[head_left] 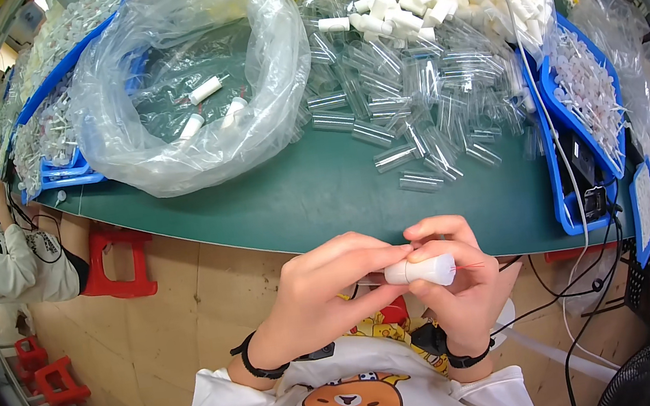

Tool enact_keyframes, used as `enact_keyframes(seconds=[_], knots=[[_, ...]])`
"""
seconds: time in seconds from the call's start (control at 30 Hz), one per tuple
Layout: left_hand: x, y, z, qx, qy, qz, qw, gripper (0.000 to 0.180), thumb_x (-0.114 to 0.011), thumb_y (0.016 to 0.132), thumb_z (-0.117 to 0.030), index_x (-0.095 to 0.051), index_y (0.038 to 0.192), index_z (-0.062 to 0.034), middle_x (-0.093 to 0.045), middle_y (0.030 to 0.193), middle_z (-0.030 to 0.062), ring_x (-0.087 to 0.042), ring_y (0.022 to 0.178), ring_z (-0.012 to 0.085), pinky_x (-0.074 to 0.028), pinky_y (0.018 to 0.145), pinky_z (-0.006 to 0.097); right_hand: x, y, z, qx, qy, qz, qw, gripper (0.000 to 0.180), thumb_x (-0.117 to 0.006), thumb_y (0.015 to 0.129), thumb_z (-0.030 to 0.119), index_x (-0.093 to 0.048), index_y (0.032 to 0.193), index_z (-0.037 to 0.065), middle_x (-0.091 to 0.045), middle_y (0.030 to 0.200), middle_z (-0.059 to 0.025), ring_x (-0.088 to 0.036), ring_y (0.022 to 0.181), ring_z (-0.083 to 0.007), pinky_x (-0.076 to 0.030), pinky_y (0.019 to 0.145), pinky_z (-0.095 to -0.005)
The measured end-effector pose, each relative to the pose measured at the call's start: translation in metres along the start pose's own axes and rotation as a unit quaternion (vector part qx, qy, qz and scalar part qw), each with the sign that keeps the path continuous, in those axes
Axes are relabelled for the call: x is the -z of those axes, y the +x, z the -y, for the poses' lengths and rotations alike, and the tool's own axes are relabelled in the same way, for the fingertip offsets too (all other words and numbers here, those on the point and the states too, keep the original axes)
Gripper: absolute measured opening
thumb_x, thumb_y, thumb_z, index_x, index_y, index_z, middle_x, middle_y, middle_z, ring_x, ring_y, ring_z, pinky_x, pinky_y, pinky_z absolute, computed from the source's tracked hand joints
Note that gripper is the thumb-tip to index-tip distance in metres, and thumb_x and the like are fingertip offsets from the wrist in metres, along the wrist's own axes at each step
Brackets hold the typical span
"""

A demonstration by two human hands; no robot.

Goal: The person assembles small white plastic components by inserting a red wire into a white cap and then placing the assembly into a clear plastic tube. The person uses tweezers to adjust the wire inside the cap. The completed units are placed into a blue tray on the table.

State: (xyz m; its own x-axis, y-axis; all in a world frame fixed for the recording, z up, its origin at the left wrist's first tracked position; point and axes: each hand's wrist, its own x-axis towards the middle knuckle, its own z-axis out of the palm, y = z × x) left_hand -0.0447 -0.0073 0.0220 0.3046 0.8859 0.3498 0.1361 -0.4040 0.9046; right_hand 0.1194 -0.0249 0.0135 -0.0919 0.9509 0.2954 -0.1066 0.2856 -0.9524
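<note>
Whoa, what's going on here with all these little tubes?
The person's left hand and right hand hold a small white cylinder between their fingers, by the near edge of the green table. Thin red strands show at its right end. On the table, loose clear tubes lie nearer than a heap of white pieces. To the left, an open plastic bag has three more white cylinders inside.
</note>
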Motion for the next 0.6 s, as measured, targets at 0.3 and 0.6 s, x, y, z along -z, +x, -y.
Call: enact_keyframes(seconds=[0.3, 0.6], knots=[[0.004, -0.002, -0.007, 0.039, -0.018, 0.05, 0.998, 0.034, -0.075, 0.062, -0.001, -0.066, 0.095, -0.0034, -0.065, 0.086, 0.0086, -0.063, 0.074, 0.0179, -0.05, 0.062, 0.026, 0.013, 0.004, 0.004, -0.014, 0.061, 0.042, 0.997, 0.031, -0.072, 0.064, -0.003, -0.061, 0.093, -0.002, -0.054, 0.1, -0.0131, -0.055, 0.088, -0.0205, -0.047, 0.076, -0.0307], [0.0, -0.003, -0.005, 0.008, 0.019, 0.069, 0.997, 0.034, -0.075, 0.061, 0.0, -0.067, 0.094, -0.0036, -0.065, 0.085, 0.0075, -0.063, 0.075, 0.0167, -0.05, 0.062, 0.025, 0.022, 0.003, -0.006, 0.091, -0.036, 0.043, 0.994, 0.025, -0.071, 0.059, 0.0, -0.061, 0.082, 0.002, -0.059, 0.084, -0.0083, -0.052, 0.079, -0.0203, -0.042, 0.071, -0.0331]])
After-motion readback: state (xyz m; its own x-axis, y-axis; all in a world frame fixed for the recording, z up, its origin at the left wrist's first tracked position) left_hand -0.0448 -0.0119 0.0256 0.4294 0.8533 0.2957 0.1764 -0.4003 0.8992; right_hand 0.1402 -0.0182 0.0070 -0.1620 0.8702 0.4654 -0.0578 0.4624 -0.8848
